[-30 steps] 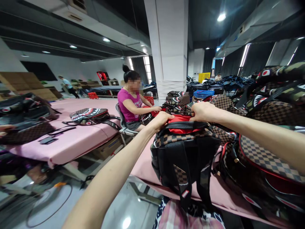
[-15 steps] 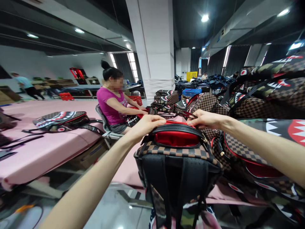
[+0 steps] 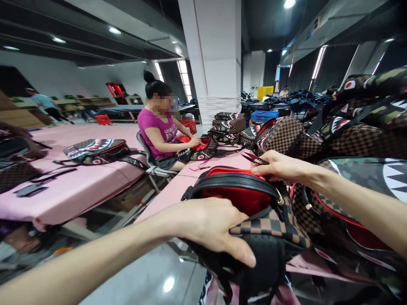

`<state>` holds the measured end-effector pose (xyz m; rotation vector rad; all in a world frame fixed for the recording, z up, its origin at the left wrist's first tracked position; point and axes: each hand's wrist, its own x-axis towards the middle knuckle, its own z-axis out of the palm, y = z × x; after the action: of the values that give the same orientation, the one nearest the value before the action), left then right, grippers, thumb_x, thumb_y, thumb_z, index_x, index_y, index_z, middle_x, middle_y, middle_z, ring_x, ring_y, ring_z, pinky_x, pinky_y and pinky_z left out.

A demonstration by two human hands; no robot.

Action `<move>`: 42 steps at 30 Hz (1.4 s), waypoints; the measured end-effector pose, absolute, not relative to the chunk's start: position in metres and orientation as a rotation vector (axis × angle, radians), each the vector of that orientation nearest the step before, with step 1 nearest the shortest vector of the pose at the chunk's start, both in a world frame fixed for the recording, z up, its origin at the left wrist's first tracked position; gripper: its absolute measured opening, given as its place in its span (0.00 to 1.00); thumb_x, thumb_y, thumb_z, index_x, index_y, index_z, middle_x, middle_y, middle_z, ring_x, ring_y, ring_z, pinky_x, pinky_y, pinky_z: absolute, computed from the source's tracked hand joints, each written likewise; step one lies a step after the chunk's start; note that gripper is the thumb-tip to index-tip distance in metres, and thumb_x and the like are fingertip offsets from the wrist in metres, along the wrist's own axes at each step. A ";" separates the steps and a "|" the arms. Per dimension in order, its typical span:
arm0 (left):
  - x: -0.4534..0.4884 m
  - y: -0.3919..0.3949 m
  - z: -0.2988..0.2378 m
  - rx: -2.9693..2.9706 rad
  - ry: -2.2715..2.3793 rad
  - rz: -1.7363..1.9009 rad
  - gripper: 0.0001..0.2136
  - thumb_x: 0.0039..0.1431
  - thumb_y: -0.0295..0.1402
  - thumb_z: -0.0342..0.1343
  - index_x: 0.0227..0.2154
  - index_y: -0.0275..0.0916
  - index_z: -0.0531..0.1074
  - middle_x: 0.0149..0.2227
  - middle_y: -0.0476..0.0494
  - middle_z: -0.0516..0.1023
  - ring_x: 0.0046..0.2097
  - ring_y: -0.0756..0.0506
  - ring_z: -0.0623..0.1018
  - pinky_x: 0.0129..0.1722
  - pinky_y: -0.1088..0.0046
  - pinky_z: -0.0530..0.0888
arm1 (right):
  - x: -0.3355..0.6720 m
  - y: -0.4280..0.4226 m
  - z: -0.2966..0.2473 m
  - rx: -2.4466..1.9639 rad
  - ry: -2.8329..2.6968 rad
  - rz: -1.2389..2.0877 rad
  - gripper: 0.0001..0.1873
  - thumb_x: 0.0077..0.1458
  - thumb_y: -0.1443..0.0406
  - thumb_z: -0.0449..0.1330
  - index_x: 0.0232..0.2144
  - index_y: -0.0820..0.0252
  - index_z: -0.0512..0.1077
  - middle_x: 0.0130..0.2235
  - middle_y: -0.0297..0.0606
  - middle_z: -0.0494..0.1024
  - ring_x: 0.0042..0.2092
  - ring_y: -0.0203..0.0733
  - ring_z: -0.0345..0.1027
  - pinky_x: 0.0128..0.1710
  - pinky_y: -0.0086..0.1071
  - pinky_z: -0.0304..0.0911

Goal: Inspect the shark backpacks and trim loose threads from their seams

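Note:
A brown-checked backpack (image 3: 270,224) with black back panel and red lining stands open at the near edge of the pink table (image 3: 171,190). My left hand (image 3: 210,226) grips its near side, thumb over the checked fabric. At the far rim of the opening, my right hand (image 3: 276,166) is pinched closed around small dark-red snips (image 3: 252,158).
More shark-print and checked backpacks (image 3: 356,135) are piled to the right. A person in a pink shirt (image 3: 159,131) sits across the table handling another bag. A second pink table (image 3: 63,182) at left holds a backpack. A white pillar (image 3: 219,59) rises behind.
My left hand has come off the bag's top rim and now grips its near side. The bag has tipped toward me. My right hand stays at the far rim.

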<state>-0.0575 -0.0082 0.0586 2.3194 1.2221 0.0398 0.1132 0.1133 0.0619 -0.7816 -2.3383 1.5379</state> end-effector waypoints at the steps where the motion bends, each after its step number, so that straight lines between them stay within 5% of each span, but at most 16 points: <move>1: -0.060 -0.006 0.061 2.268 1.190 0.011 0.13 0.45 0.46 0.62 0.28 0.42 0.76 0.24 0.50 0.77 0.24 0.47 0.74 0.25 0.77 0.66 | 0.112 0.113 0.062 -0.779 -2.334 1.544 0.16 0.46 0.58 0.61 0.19 0.62 0.62 0.19 0.25 0.57 0.20 0.26 0.46 0.18 0.24 0.42; 7: -0.068 0.017 0.068 1.933 0.950 -0.192 0.10 0.48 0.37 0.61 0.36 0.43 0.75 0.34 0.52 0.80 0.35 0.47 0.77 0.32 0.79 0.70 | 0.108 0.116 0.061 -0.803 -2.333 1.519 0.16 0.44 0.59 0.62 0.18 0.62 0.62 0.18 0.25 0.58 0.19 0.26 0.46 0.17 0.24 0.41; 12: -0.071 0.012 0.063 2.380 1.278 0.224 0.14 0.51 0.44 0.58 0.37 0.43 0.74 0.36 0.48 0.78 0.38 0.46 0.76 0.37 0.76 0.69 | 0.116 0.130 0.053 -0.906 -2.216 1.349 0.16 0.45 0.56 0.61 0.19 0.64 0.66 0.17 0.26 0.60 0.18 0.26 0.48 0.16 0.24 0.41; 17: -0.080 0.009 0.044 2.665 1.661 0.548 0.15 0.62 0.43 0.44 0.32 0.40 0.71 0.33 0.46 0.76 0.37 0.47 0.74 0.39 0.73 0.67 | 0.112 0.150 0.046 -0.889 -2.090 1.315 0.19 0.43 0.53 0.62 0.22 0.64 0.69 0.19 0.29 0.66 0.19 0.27 0.53 0.17 0.23 0.45; 25: -0.086 0.039 0.037 2.131 1.775 0.790 0.18 0.58 0.47 0.41 0.23 0.39 0.65 0.24 0.51 0.68 0.29 0.48 0.68 0.30 0.74 0.62 | 0.166 0.110 0.055 -0.856 -1.822 0.797 0.16 0.47 0.54 0.61 0.27 0.62 0.75 0.24 0.35 0.74 0.21 0.30 0.59 0.20 0.26 0.55; 29: -0.083 0.057 0.036 2.048 1.775 0.889 0.21 0.57 0.50 0.40 0.19 0.39 0.59 0.21 0.52 0.63 0.25 0.50 0.63 0.26 0.74 0.59 | 0.191 0.060 0.014 -1.078 -1.957 0.861 0.16 0.47 0.53 0.61 0.30 0.60 0.77 0.26 0.36 0.77 0.23 0.36 0.65 0.22 0.29 0.58; 34: -0.074 0.066 0.034 2.021 1.824 0.931 0.20 0.56 0.48 0.40 0.19 0.39 0.60 0.20 0.51 0.63 0.24 0.49 0.62 0.25 0.74 0.58 | 0.148 0.045 -0.012 -0.999 -1.726 1.230 0.18 0.45 0.51 0.62 0.22 0.61 0.72 0.23 0.33 0.73 0.25 0.37 0.66 0.24 0.28 0.61; 38: -0.078 0.061 0.031 1.979 1.941 0.973 0.19 0.57 0.46 0.40 0.18 0.39 0.60 0.19 0.51 0.63 0.24 0.49 0.63 0.25 0.75 0.57 | 0.115 0.053 -0.012 -0.835 -1.410 1.546 0.21 0.42 0.52 0.65 0.35 0.60 0.74 0.30 0.36 0.78 0.30 0.39 0.71 0.28 0.30 0.66; 42: -0.088 0.051 0.025 2.046 1.908 1.139 0.18 0.59 0.43 0.43 0.19 0.38 0.65 0.19 0.52 0.66 0.25 0.50 0.66 0.27 0.75 0.61 | 0.117 0.074 -0.021 -0.759 -1.609 1.449 0.22 0.40 0.55 0.67 0.38 0.61 0.75 0.35 0.38 0.79 0.37 0.44 0.72 0.37 0.36 0.68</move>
<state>-0.0875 0.0507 0.0253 2.0460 1.9078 1.1391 0.1167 0.0743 -0.0207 -0.7591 -1.6086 1.4485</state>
